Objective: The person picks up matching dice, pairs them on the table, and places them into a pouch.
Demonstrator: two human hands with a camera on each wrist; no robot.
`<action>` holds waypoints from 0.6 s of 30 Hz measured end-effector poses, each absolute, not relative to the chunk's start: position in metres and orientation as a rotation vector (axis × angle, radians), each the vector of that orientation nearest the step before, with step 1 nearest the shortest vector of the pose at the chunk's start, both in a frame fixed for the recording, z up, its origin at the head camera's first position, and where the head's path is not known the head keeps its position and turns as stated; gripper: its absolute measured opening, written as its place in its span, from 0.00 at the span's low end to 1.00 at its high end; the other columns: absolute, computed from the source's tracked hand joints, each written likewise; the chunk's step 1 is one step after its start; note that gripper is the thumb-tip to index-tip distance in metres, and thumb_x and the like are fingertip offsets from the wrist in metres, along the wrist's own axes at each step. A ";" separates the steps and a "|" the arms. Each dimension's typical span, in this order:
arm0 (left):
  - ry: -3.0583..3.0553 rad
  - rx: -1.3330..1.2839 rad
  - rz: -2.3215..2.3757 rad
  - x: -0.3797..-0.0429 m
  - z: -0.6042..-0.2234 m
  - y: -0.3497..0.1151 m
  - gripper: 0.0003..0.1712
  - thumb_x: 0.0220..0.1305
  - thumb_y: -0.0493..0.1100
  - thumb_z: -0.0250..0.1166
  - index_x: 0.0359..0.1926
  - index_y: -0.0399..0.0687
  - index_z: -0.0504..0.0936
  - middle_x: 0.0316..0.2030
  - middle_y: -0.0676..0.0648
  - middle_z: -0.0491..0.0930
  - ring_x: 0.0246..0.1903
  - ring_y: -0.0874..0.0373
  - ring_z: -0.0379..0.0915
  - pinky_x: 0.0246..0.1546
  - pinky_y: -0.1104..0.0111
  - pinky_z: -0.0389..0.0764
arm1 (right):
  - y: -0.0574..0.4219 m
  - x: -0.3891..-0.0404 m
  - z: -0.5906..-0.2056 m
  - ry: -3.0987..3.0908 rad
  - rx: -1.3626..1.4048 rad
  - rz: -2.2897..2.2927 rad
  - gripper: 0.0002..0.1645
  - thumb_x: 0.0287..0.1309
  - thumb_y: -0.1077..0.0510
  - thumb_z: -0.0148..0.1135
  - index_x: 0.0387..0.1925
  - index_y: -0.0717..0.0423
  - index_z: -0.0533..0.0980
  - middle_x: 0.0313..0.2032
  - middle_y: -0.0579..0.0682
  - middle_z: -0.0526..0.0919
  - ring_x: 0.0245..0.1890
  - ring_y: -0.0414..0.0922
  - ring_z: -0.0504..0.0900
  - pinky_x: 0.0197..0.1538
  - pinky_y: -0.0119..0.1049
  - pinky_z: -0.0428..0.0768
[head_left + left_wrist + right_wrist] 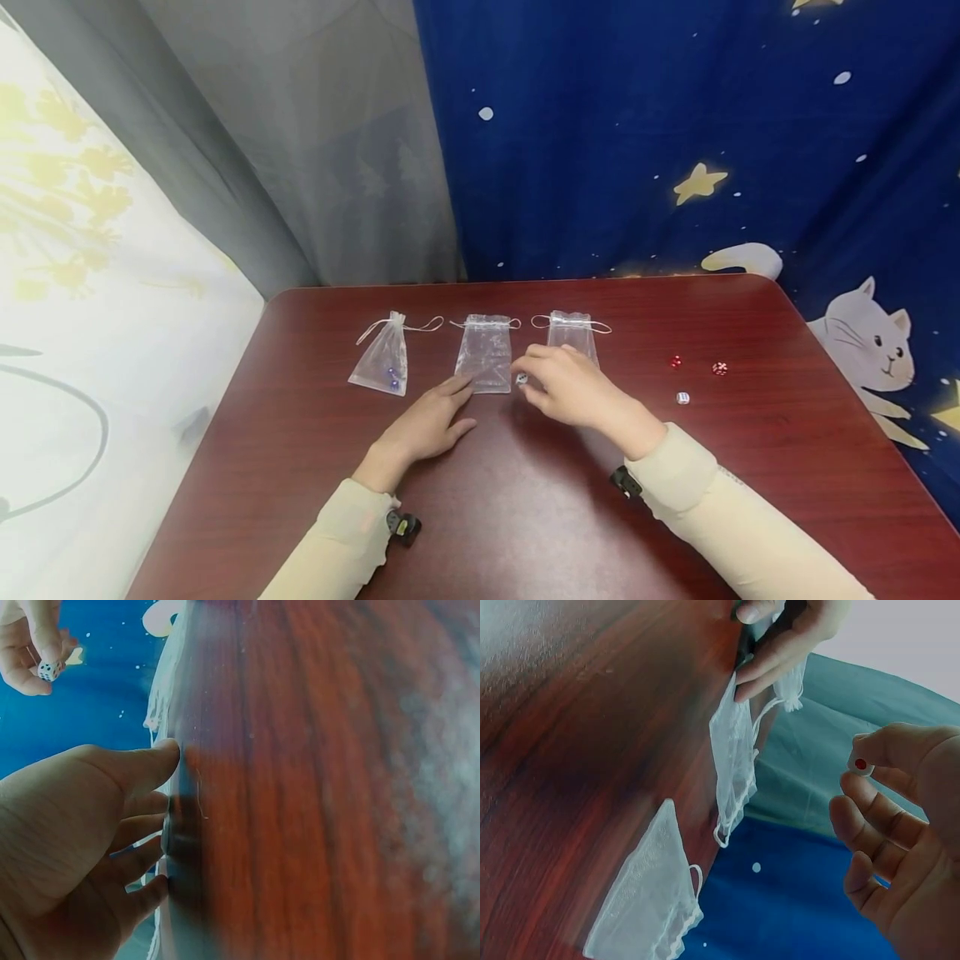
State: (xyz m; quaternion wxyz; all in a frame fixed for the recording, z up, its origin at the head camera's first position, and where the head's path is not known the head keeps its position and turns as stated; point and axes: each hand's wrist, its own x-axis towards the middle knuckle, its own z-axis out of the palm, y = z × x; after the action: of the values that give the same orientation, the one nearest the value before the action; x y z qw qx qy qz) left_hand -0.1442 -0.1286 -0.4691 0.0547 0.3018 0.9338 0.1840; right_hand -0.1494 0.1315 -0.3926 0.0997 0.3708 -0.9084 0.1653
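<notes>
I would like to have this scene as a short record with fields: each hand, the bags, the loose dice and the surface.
Left hand: fingertips at the lower edge of the middle bag
Right hand: pinches a white die, raised above the table
Left bag: neck drawn together, small blue objects inside
Middle bag: lies flat, no dice seen inside
Right bag: partly hidden by the right hand in the head view
Loose dice: two red dice, another white die
Surface: reddish-brown table
</notes>
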 end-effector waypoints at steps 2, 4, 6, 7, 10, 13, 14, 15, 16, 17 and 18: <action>2.843 0.925 0.559 -0.144 -0.469 -0.128 0.32 0.71 0.47 0.65 0.67 0.30 0.73 0.72 0.37 0.65 0.73 0.44 0.59 0.71 0.54 0.63 | 0.129 -0.149 -0.394 -2.700 1.104 0.481 0.11 0.59 0.59 0.69 0.45 0.51 0.85 0.36 0.43 0.82 0.31 0.41 0.82 0.38 0.42 0.77; 2.848 0.932 0.562 -0.145 -0.470 -0.128 0.31 0.70 0.47 0.65 0.66 0.30 0.73 0.72 0.36 0.65 0.72 0.44 0.60 0.71 0.54 0.63 | 0.126 -0.148 -0.395 -2.709 1.117 0.471 0.12 0.59 0.58 0.69 0.45 0.51 0.85 0.36 0.43 0.82 0.33 0.41 0.83 0.40 0.42 0.78; 2.850 0.933 0.565 -0.145 -0.470 -0.128 0.31 0.71 0.46 0.65 0.66 0.30 0.74 0.72 0.36 0.65 0.72 0.43 0.60 0.71 0.54 0.63 | 0.124 -0.147 -0.397 -2.712 1.134 0.459 0.13 0.59 0.58 0.70 0.46 0.52 0.85 0.37 0.43 0.82 0.34 0.41 0.83 0.41 0.42 0.78; 2.850 0.930 0.565 -0.145 -0.470 -0.128 0.30 0.71 0.46 0.64 0.66 0.30 0.73 0.72 0.37 0.65 0.72 0.44 0.60 0.71 0.54 0.63 | 0.123 -0.147 -0.398 -2.712 1.143 0.452 0.13 0.59 0.57 0.70 0.47 0.52 0.85 0.37 0.44 0.82 0.35 0.41 0.83 0.41 0.43 0.78; 2.848 0.920 0.574 -0.145 -0.470 -0.128 0.28 0.72 0.44 0.63 0.66 0.30 0.74 0.72 0.37 0.66 0.72 0.44 0.60 0.71 0.54 0.63 | 0.118 -0.146 -0.400 -2.717 1.166 0.443 0.13 0.59 0.57 0.69 0.47 0.53 0.85 0.38 0.44 0.83 0.36 0.42 0.84 0.40 0.43 0.79; 2.845 0.908 0.571 -0.145 -0.470 -0.128 0.27 0.73 0.43 0.62 0.66 0.31 0.74 0.72 0.38 0.65 0.73 0.45 0.59 0.72 0.54 0.62 | 0.114 -0.144 -0.403 -2.732 1.187 0.447 0.13 0.60 0.57 0.69 0.47 0.53 0.85 0.38 0.44 0.83 0.36 0.43 0.84 0.39 0.46 0.80; 2.847 0.910 0.573 -0.145 -0.470 -0.128 0.27 0.73 0.43 0.62 0.66 0.31 0.74 0.72 0.37 0.66 0.73 0.44 0.59 0.72 0.54 0.63 | 0.112 -0.143 -0.404 -2.737 1.195 0.449 0.13 0.60 0.57 0.69 0.46 0.53 0.85 0.38 0.44 0.83 0.37 0.44 0.84 0.39 0.46 0.80; 2.848 0.910 0.572 -0.145 -0.470 -0.128 0.27 0.73 0.43 0.62 0.66 0.31 0.74 0.72 0.37 0.66 0.73 0.44 0.59 0.72 0.54 0.63 | 0.110 -0.143 -0.406 -2.742 1.202 0.447 0.12 0.60 0.57 0.69 0.46 0.53 0.85 0.39 0.44 0.83 0.37 0.44 0.84 0.40 0.47 0.80; 2.848 0.911 0.568 -0.146 -0.470 -0.128 0.28 0.73 0.43 0.62 0.67 0.31 0.74 0.72 0.38 0.65 0.73 0.45 0.59 0.72 0.54 0.62 | 0.109 -0.142 -0.408 -2.745 1.211 0.444 0.12 0.60 0.57 0.69 0.46 0.53 0.85 0.39 0.45 0.83 0.37 0.44 0.84 0.40 0.47 0.80; 2.848 0.913 0.567 -0.146 -0.470 -0.128 0.28 0.73 0.43 0.62 0.67 0.31 0.74 0.72 0.38 0.65 0.73 0.45 0.59 0.72 0.54 0.62 | 0.107 -0.141 -0.410 -2.746 1.224 0.432 0.12 0.60 0.56 0.69 0.45 0.52 0.85 0.38 0.45 0.83 0.37 0.44 0.84 0.40 0.46 0.80; 2.850 0.917 0.570 -0.145 -0.470 -0.128 0.28 0.72 0.43 0.63 0.67 0.31 0.74 0.72 0.37 0.66 0.73 0.44 0.59 0.72 0.54 0.63 | 0.105 -0.139 -0.412 -2.748 1.239 0.423 0.11 0.59 0.57 0.69 0.45 0.52 0.85 0.38 0.45 0.83 0.37 0.44 0.84 0.39 0.45 0.79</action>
State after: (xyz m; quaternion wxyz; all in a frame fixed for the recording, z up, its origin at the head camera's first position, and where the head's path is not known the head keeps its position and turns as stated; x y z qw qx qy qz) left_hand -0.1454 -0.1282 -0.4703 0.0471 0.3006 0.9341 0.1869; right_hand -0.1392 0.1050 -0.4121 0.0488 0.4064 -0.9018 0.1387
